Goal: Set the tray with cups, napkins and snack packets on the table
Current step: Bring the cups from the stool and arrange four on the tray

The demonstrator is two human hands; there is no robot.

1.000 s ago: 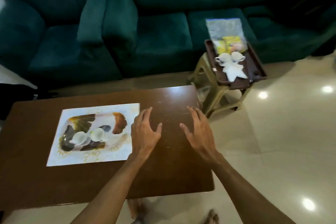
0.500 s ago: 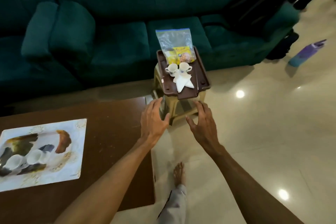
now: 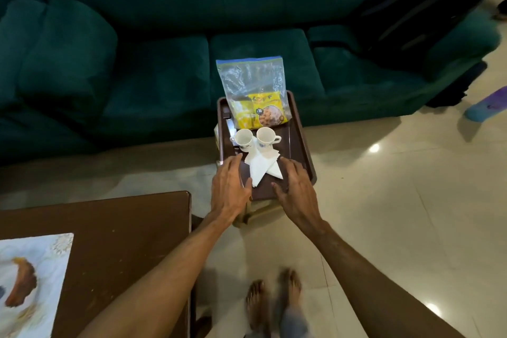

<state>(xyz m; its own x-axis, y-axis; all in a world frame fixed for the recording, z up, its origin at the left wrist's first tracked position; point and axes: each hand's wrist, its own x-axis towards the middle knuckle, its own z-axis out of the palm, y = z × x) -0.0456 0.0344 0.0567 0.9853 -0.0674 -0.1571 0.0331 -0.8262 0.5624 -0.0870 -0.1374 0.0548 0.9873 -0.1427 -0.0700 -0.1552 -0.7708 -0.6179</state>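
A dark brown tray (image 3: pixel 297 145) rests on a low stool in front of the sofa. On it stand two white cups (image 3: pixel 253 140), folded white napkins (image 3: pixel 262 169) and a clear zip bag holding yellow snack packets (image 3: pixel 259 111). My left hand (image 3: pixel 230 189) hovers over the tray's near left corner with fingers spread, holding nothing. My right hand (image 3: pixel 295 189) is over the near right part, also open. The brown table (image 3: pixel 123 228) is at the lower left, with a white patterned mat (image 3: pixel 33 277) on it.
A dark green sofa (image 3: pixel 164 63) fills the back. A purple bottle (image 3: pixel 485 104) lies on the tiled floor at the far right. My bare feet (image 3: pixel 271 302) stand between table and stool. The stool (image 3: pixel 247 214) is mostly hidden under the tray.
I have stepped away from the table toward the stool. Both hands moved forward from in front of the stool to over the tray's near end.
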